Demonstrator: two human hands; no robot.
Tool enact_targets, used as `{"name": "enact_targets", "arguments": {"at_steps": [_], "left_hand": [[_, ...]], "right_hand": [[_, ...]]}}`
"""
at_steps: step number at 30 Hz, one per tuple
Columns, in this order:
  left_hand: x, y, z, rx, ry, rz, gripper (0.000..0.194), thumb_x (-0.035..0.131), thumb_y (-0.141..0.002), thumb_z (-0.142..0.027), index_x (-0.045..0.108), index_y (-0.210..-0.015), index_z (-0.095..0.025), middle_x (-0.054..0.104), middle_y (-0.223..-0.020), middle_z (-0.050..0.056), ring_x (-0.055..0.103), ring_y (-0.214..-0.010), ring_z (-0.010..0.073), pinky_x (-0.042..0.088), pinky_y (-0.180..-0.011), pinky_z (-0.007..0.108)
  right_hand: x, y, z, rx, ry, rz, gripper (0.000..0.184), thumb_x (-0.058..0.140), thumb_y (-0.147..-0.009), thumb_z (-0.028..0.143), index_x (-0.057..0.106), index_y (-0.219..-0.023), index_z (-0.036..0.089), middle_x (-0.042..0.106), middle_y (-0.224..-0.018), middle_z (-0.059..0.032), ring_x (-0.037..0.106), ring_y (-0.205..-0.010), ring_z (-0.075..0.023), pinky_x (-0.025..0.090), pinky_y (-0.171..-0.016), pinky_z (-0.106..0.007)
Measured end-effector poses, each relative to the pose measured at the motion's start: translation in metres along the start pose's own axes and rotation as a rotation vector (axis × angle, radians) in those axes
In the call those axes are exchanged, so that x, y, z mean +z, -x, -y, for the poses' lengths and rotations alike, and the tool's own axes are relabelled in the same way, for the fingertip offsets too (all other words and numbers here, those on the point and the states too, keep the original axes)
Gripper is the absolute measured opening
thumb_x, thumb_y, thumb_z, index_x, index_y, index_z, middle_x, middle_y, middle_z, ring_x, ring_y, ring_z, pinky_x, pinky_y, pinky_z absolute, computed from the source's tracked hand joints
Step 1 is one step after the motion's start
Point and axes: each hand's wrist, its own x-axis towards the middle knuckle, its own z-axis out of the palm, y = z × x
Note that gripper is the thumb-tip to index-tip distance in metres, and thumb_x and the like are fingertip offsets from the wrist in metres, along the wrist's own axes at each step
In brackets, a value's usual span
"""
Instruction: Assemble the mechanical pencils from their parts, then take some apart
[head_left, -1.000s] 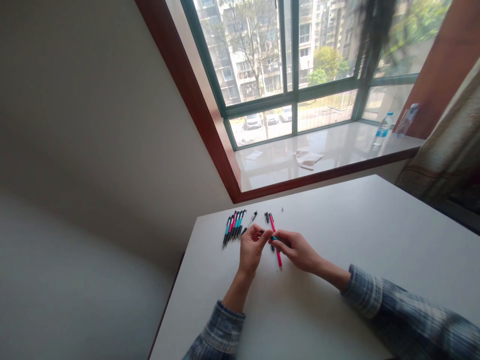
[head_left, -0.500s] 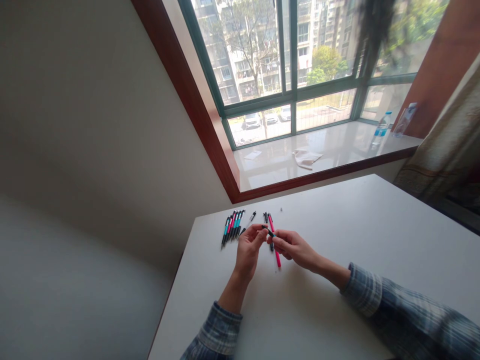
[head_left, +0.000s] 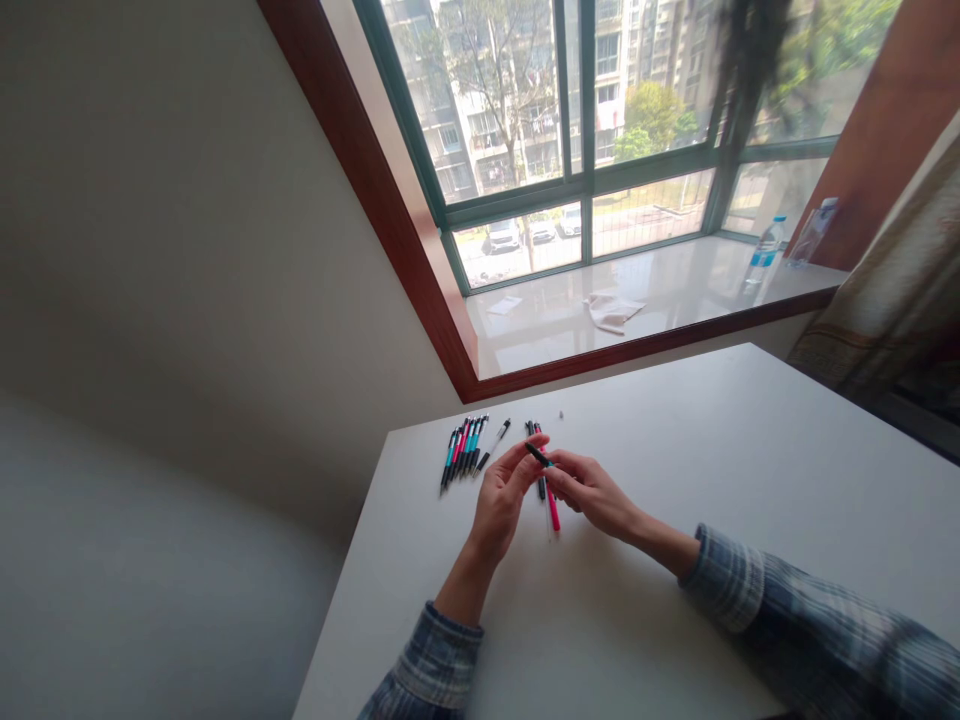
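Between my hands, a slim black-and-teal pen part is held up above the white table. My left hand pinches its black end, and my right hand holds its teal end. Under my right fingers, a pink pen lies on the tabletop. To the left of my left hand lies a tight row of several black, pink and teal pens. Loose black pen parts lie just beyond my left fingers. Another dark part lies next to the pink pen's far end.
A tiny dark piece sits near the table's far edge. Beyond that edge, a white window sill holds a crumpled cloth, a sheet of paper and a water bottle. A wall borders the table's left side.
The black-and-teal pen part has tilted, with its black end now higher and farther left. My hands have shifted slightly around it. The whole view has drifted a little as my head moved.
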Motion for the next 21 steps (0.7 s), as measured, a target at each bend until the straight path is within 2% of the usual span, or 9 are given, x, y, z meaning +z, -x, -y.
{"name": "enact_targets", "arguments": {"at_steps": [2,5,10,16,21], "left_hand": [[-0.002,0.000,0.002,0.001,-0.014,-0.008,0.035,0.076,-0.086,-0.041,0.077,-0.112,-0.017,0.075,-0.110,0.011,0.067,-0.102,0.0228,0.050,-0.096,0.036],[-0.004,-0.001,0.004,0.041,-0.014,-0.064,0.029,0.082,-0.081,-0.039,0.079,-0.100,-0.017,0.076,-0.102,0.008,0.067,-0.095,0.0195,0.051,-0.092,0.032],[-0.001,-0.002,0.002,0.052,0.008,-0.107,0.030,0.085,-0.076,-0.040,0.075,-0.093,-0.017,0.071,-0.088,0.003,0.064,-0.082,0.0147,0.051,-0.082,0.028],[-0.004,-0.005,-0.005,0.112,0.028,-0.230,0.028,0.084,-0.078,-0.040,0.068,-0.086,-0.018,0.069,-0.097,0.003,0.061,-0.082,0.0116,0.051,-0.079,0.025],[-0.006,-0.004,-0.011,0.074,0.062,-0.156,0.026,0.082,-0.081,-0.038,0.071,-0.094,-0.018,0.069,-0.103,0.004,0.062,-0.082,0.0107,0.052,-0.082,0.026]], "right_hand": [[0.000,0.000,-0.001,-0.001,-0.035,0.019,0.041,0.055,-0.100,0.051,0.068,-0.119,0.017,0.048,-0.068,0.0031,0.040,-0.059,-0.0113,0.035,-0.057,-0.024],[0.000,0.000,-0.001,-0.001,-0.032,0.025,0.040,0.055,-0.100,0.051,0.069,-0.115,0.016,0.050,-0.069,0.0022,0.040,-0.059,-0.0113,0.034,-0.056,-0.024],[0.001,0.003,0.005,-0.032,0.104,-0.023,0.036,0.054,-0.100,0.049,0.069,-0.111,0.017,0.060,-0.078,-0.0017,0.048,-0.067,-0.0143,0.039,-0.061,-0.026],[0.002,0.006,0.008,-0.022,0.257,-0.094,0.032,0.055,-0.099,0.047,0.071,-0.103,0.019,0.067,-0.080,-0.0031,0.053,-0.069,-0.0162,0.041,-0.064,-0.027],[0.001,0.005,0.007,-0.008,0.252,-0.085,0.029,0.057,-0.099,0.045,0.070,-0.104,0.020,0.070,-0.084,-0.0037,0.057,-0.071,-0.0171,0.044,-0.067,-0.028]]}}
